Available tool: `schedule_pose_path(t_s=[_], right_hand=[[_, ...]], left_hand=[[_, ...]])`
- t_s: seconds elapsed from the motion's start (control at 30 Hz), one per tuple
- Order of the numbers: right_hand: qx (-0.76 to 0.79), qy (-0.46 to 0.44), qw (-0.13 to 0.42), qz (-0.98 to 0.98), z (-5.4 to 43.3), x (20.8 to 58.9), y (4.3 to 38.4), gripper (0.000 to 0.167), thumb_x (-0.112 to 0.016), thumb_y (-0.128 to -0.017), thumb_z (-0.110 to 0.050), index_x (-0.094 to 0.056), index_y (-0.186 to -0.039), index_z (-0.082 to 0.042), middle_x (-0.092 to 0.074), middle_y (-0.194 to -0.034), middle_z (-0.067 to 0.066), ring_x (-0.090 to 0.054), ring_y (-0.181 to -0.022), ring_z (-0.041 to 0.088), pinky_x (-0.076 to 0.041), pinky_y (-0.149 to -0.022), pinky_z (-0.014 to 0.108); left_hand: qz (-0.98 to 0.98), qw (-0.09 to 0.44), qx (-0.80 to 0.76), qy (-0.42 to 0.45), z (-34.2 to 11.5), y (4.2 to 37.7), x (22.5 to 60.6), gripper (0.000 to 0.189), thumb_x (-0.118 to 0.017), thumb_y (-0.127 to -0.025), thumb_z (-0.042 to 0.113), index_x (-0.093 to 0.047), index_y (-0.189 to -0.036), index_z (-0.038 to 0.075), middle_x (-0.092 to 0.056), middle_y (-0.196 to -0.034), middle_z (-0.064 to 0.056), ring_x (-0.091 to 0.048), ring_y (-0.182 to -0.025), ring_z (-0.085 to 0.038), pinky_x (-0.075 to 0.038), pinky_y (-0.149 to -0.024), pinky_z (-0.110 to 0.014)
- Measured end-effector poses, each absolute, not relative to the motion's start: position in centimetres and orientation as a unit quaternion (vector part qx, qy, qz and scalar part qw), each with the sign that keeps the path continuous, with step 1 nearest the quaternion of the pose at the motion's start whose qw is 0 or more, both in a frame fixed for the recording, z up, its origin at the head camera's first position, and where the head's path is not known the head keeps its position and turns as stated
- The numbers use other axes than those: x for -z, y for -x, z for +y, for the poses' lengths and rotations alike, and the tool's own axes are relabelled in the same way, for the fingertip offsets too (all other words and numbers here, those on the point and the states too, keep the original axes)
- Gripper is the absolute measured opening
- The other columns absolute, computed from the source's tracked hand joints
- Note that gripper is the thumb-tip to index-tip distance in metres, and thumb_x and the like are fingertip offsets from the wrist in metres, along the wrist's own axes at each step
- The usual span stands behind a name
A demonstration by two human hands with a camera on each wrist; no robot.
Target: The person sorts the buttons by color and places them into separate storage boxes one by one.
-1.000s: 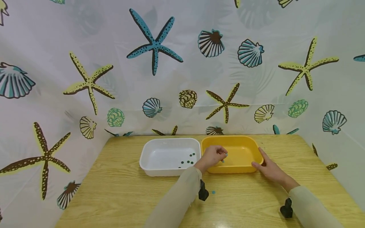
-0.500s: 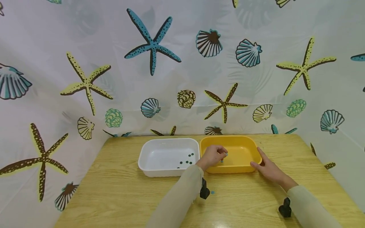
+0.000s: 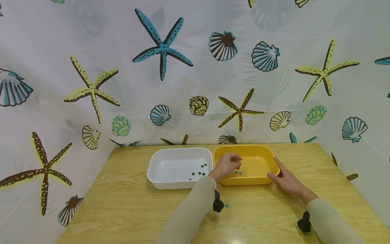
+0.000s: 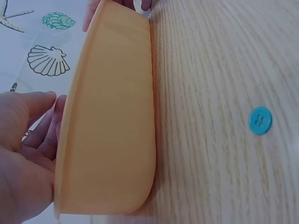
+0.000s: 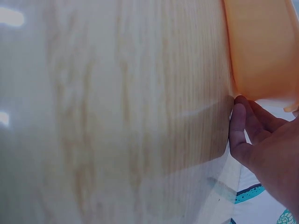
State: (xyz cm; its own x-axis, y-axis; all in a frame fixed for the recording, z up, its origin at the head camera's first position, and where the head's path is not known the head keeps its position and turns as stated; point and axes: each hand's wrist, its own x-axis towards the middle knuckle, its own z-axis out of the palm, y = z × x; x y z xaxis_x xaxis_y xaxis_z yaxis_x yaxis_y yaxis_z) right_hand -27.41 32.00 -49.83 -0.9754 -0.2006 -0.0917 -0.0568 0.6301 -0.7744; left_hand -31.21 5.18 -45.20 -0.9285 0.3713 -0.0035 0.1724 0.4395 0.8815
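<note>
Over the left part of the yellow tray (image 3: 257, 181), my left hand (image 3: 226, 166) hovers with its fingers loosely bent and nothing visible between them. Below its fingertips, two small blue buttons (image 3: 240, 173) lie on the tray floor. In the left wrist view the thumb and fingers of the left hand (image 4: 28, 149) are at the tray's rim. My right hand (image 3: 287, 181) holds the tray's right end, thumb at the near corner and fingers along the side. The right wrist view shows bent fingers (image 5: 238, 123) against the tray's lower corner.
A white tray (image 3: 175, 184) stands left of the yellow one, with several dark green buttons (image 3: 199, 173) inside. On the wooden table (image 3: 128, 206) in front lies another blue button (image 4: 260, 121) with four holes. A patterned curtain (image 3: 182, 84) hangs behind and at the sides.
The blue button that my left fingers pinched is let go and lies in the yellow tray beside another. The left hand has shifted slightly; the right hand keeps its place on the tray.
</note>
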Motion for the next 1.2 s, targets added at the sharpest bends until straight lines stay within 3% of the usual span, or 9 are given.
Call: schedule_pose_path(t_s=[0.43, 0.67, 1.2], right_hand=[[0.428, 0.079, 0.084, 0.897, 31.9, 49.2, 27.0, 0.090, -0.051, -0.096, -0.043, 0.011, -0.150, -0.006, -0.003, -0.152, 0.030, -0.019, -0.135, 0.048, -0.018, -0.105, 0.059], [0.429, 0.084, 0.080, 0.896, 32.0, 49.3, 27.1, 0.089, -0.051, -0.097, -0.042, 0.010, -0.150, -0.006, -0.003, -0.152, 0.030, -0.018, -0.135, 0.048, -0.018, -0.105, 0.058], [0.425, 0.080, 0.087, 0.898, 31.6, 49.1, 27.0, 0.091, -0.051, -0.096, -0.046, 0.011, -0.150, -0.006, -0.003, -0.152, 0.031, -0.017, -0.135, 0.049, -0.017, -0.105, 0.059]], left_hand=[[0.853, 0.128, -0.425, -0.275, 2.0, 29.0, 43.6, 0.014, -0.064, -0.090, 0.010, -0.068, -0.100, 0.002, -0.063, -0.083, 0.001, -0.056, -0.070, -0.009, -0.047, -0.063, -0.021], [0.857, 0.144, -0.375, -0.322, 0.3, 27.4, 44.0, 0.011, -0.067, -0.089, 0.010, -0.071, -0.096, 0.003, -0.065, -0.081, 0.006, -0.056, -0.074, -0.004, -0.047, -0.068, -0.019], [0.858, 0.238, -0.333, -0.309, -2.3, 25.3, 47.0, 0.011, -0.072, -0.081, 0.003, -0.070, -0.091, 0.006, -0.061, -0.078, 0.007, -0.053, -0.071, -0.004, -0.045, -0.065, -0.019]])
